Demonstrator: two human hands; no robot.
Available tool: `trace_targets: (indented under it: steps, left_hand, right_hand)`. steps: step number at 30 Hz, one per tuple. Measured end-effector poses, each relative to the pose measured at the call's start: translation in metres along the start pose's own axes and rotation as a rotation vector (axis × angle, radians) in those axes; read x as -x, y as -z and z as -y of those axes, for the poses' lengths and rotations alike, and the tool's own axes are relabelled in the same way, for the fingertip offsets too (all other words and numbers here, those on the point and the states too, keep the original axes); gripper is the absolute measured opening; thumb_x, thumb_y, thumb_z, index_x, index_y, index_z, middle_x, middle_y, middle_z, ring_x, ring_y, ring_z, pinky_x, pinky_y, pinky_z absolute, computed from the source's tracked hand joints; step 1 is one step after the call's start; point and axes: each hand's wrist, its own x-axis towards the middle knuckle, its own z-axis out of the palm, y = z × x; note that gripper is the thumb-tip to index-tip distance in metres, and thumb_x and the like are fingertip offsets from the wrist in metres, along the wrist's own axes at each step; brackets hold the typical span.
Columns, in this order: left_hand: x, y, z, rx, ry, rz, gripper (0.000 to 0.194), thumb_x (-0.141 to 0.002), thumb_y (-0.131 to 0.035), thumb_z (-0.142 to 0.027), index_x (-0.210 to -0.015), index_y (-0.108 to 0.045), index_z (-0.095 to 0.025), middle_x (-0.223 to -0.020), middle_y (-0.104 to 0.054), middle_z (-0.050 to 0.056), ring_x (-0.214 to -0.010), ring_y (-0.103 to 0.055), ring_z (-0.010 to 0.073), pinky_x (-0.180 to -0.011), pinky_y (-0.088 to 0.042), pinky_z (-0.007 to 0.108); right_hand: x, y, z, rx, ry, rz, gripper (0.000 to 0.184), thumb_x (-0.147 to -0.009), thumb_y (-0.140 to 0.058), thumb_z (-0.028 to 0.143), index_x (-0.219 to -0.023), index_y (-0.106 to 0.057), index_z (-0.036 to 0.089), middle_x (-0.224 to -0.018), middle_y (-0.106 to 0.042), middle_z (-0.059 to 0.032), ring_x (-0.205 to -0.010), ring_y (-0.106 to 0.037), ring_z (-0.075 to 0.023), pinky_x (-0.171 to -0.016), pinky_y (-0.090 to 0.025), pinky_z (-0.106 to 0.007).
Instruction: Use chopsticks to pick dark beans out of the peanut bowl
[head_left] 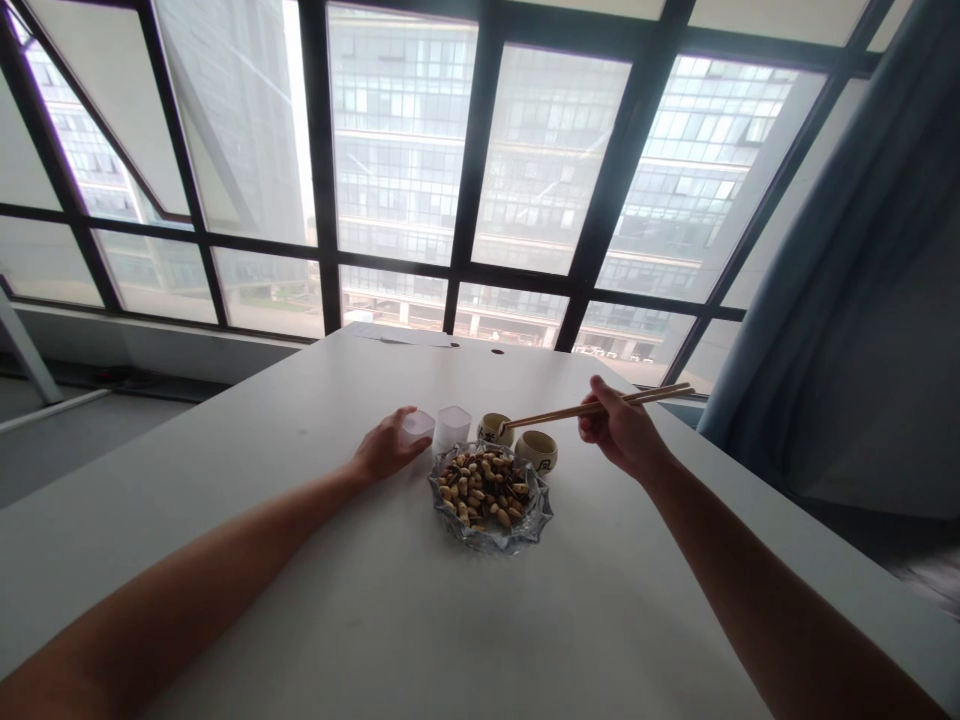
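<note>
My right hand [622, 428] is closed around a pair of wooden chopsticks [574, 411]. Their tips reach the rim of a small cream cup with dark lettering [491, 430]; a small dark bit seems to be at the tips. Beside it stands a second such cup [537, 453]. My left hand [390, 445] grips a small translucent plastic cup [417, 428] from its left side. Another translucent cup [453, 425] stands just right of that one. In front of the cups sits a scalloped glass bowl [499, 543], full of peanuts in shells [480, 490] mixed with darker pieces.
Everything stands on a long white table [300, 600]. White paper [401, 333] lies at its far end, near two dark round spots. Beyond are large framed windows [405, 140]. A blue-grey curtain [817, 260] hangs at the right.
</note>
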Motion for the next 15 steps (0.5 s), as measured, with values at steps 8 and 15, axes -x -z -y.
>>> trace_targets:
  steps: [8,15]
  left_hand:
    - [0.0,-0.001,0.003,-0.008,-0.004,0.007,0.063,-0.081,-0.063,-0.051,-0.134,-0.048,-0.019,-0.129,-0.064,0.013,-0.114,-0.063,0.0298,-0.095,-0.051,0.042]
    - [-0.001,-0.003,0.004,-0.006,-0.024,-0.022,0.062,-0.081,-0.064,-0.052,-0.133,-0.049,-0.02,-0.126,-0.065,0.013,-0.111,-0.064,0.0297,-0.093,-0.052,0.042]
  right_hand:
    - [0.013,-0.009,0.005,0.335,0.362,0.004,0.053,-0.083,-0.064,0.067,-0.064,-0.06,0.018,-0.046,-0.061,-0.0029,-0.035,-0.056,-0.0142,-0.033,-0.044,-0.023]
    - [0.043,-0.026,0.026,0.777,0.766,0.312,0.045,-0.098,-0.052,0.046,-0.062,-0.055,0.02,-0.049,-0.062,-0.0004,-0.039,-0.058,-0.0117,-0.038,-0.045,-0.021]
